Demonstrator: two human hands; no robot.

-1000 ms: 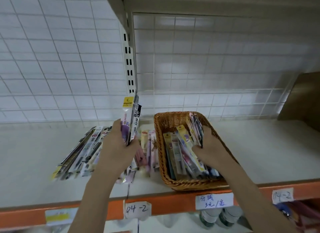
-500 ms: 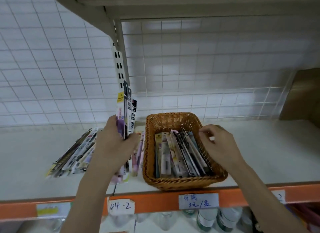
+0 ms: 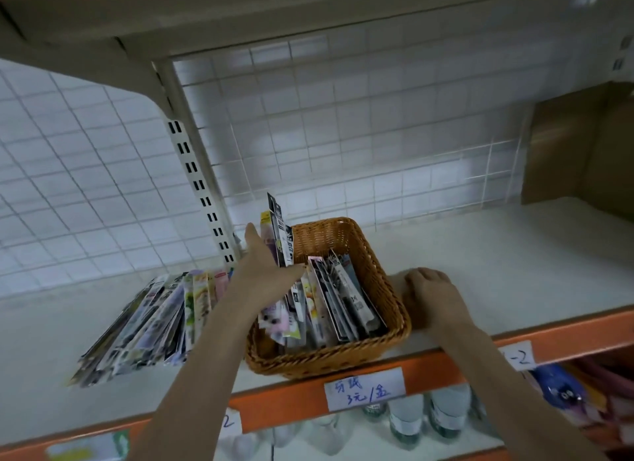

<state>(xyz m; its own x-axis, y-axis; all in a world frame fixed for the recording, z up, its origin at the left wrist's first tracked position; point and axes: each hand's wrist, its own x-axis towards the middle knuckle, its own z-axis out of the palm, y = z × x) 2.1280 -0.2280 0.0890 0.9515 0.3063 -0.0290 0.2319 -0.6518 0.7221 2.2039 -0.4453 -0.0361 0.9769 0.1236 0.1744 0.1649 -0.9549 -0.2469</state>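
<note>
Loading packets into basket: my left hand (image 3: 271,275) clasps upright bundle of packets (image 3: 279,234) over left end of wicker basket (image 3: 326,361) on shelf (image 3: 514,254). Right hand (image 3: 432,289) rests relaxed beside basket's right wall, holding nothing. Next, I judge: lower bundle into row, release.

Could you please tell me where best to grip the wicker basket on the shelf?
Take the wicker basket by its bare right rim, fingers coming from the right, where the right hand rests beside it. The left hand holds packets over the left side.
</note>
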